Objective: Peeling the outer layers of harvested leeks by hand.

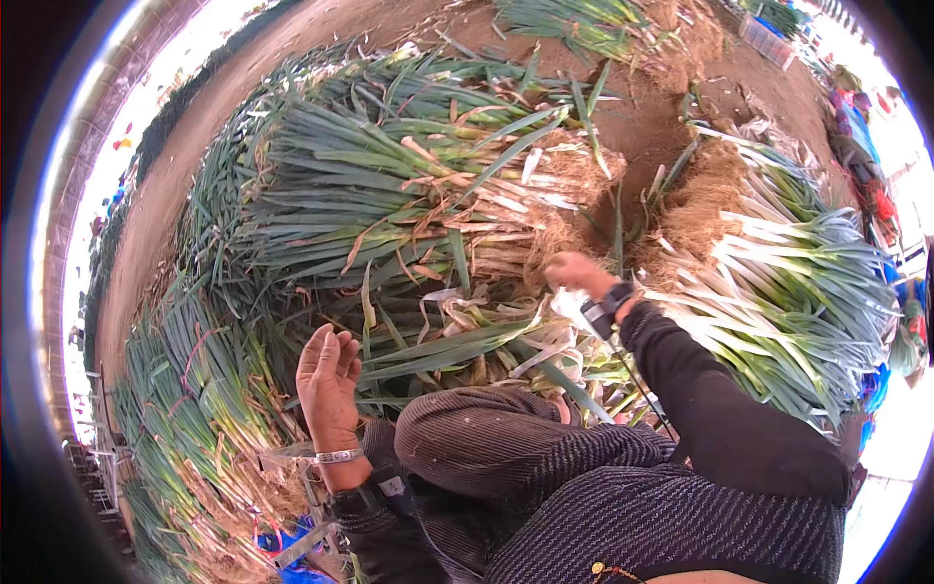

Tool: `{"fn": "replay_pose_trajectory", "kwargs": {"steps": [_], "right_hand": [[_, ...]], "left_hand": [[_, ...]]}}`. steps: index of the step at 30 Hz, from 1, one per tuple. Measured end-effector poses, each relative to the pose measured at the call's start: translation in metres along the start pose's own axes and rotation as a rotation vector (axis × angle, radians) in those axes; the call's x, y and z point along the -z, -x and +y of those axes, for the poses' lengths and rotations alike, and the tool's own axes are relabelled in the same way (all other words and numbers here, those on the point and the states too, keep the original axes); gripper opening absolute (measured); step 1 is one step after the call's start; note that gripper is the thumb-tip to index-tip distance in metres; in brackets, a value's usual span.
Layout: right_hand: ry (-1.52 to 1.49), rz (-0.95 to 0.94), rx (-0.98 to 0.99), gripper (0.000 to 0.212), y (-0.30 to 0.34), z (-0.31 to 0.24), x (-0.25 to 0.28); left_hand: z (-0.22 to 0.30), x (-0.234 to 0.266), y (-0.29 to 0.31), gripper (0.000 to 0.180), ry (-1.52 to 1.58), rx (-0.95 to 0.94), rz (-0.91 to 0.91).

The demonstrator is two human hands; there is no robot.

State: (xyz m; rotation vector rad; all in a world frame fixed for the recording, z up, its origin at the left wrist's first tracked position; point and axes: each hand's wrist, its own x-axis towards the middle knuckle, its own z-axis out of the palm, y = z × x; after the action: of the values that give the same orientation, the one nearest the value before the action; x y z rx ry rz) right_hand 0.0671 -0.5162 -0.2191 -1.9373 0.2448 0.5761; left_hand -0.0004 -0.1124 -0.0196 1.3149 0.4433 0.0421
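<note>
My left hand [331,382] is raised at the left, by my knee, with its fingers loosely stretched and nothing in it. Beyond it spreads a big pile of long green onions [341,185], leaves to the left and browned roots to the right. At the root end of this pile is my right hand [581,274], its fingers curled closed; what they hold, if anything, is hidden. Loose leaves and peeled skins [467,326] lie between my hands. On the right rests a stack of green onions with clean white stalks [769,282], roots toward the middle.
More green onions [195,389] lie at the lower left, beside a metal frame [306,540] and blue plastic [292,560]. Another bunch [574,24] lies on the brown soil at the far side. A pale crate [769,41] stands at the far right.
</note>
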Motion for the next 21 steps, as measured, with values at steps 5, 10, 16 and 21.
{"fn": "replay_pose_trajectory", "kwargs": {"steps": [5,10,16,21], "right_hand": [[0.594,-0.202,0.36,0.07,-0.076,0.024,-0.111],[0.647,-0.001,0.04,0.09,-0.061,0.008,-0.171],[0.779,-0.55,0.321,0.079,-0.031,0.023,-0.231],[0.302,-0.66,0.695,0.082,-0.049,0.042,-0.227]], "left_hand": [[0.017,-0.013,-0.012,0.023,0.07,0.019,-0.035],[0.026,0.0,-0.005,0.023,0.102,0.036,0.047],[0.033,0.002,-0.004,0.028,0.127,0.021,-0.005],[0.033,-0.004,-0.002,0.028,0.106,0.052,-0.029]]}}
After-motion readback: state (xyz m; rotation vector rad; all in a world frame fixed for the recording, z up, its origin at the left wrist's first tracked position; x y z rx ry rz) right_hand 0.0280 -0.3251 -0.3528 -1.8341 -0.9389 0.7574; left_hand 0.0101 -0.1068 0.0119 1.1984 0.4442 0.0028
